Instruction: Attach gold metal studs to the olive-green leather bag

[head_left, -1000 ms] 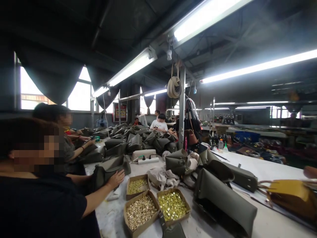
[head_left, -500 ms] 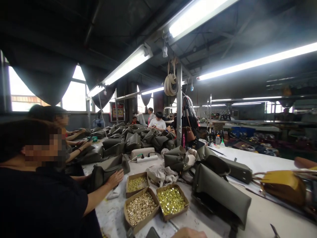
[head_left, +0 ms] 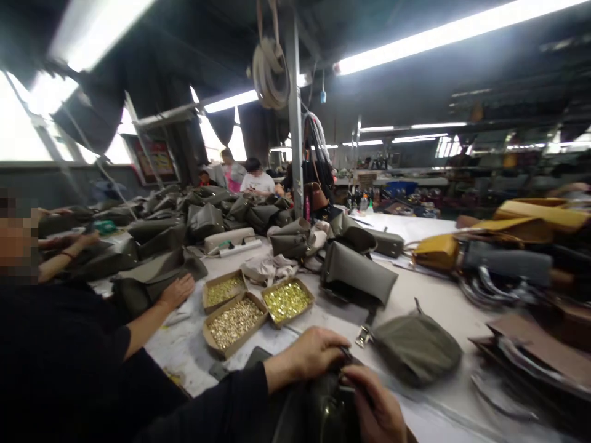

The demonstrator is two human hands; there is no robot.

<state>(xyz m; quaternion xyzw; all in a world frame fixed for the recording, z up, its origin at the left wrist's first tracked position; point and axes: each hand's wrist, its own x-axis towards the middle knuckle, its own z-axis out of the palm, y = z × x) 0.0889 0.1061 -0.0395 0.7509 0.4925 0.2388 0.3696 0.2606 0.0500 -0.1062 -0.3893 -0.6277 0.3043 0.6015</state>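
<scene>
My left hand (head_left: 310, 355), in a black sleeve, and my right hand (head_left: 379, 407) meet low in the view on a dark olive leather bag (head_left: 318, 409). Both hands grip its top edge, fingers curled around a small part that I cannot make out. A rounded olive bag (head_left: 418, 347) with a metal clasp (head_left: 362, 336) lies just right of my hands. Three cardboard boxes of small metal fittings sit beyond my left hand: one of bright gold pieces (head_left: 287, 301), two of paler brass ones (head_left: 234, 321).
A co-worker in black sits close on my left, a hand (head_left: 177, 291) resting on an olive bag. More olive bags (head_left: 356, 274) are piled along the white table (head_left: 438, 301). Yellow bags (head_left: 436, 252) and blurred straps lie at right. A steel post (head_left: 295, 141) stands mid-table; other workers sit farther back.
The view has swung down and to the right. Both my hands and the dark bag, out of sight a second ago, have come into view at the bottom.
</scene>
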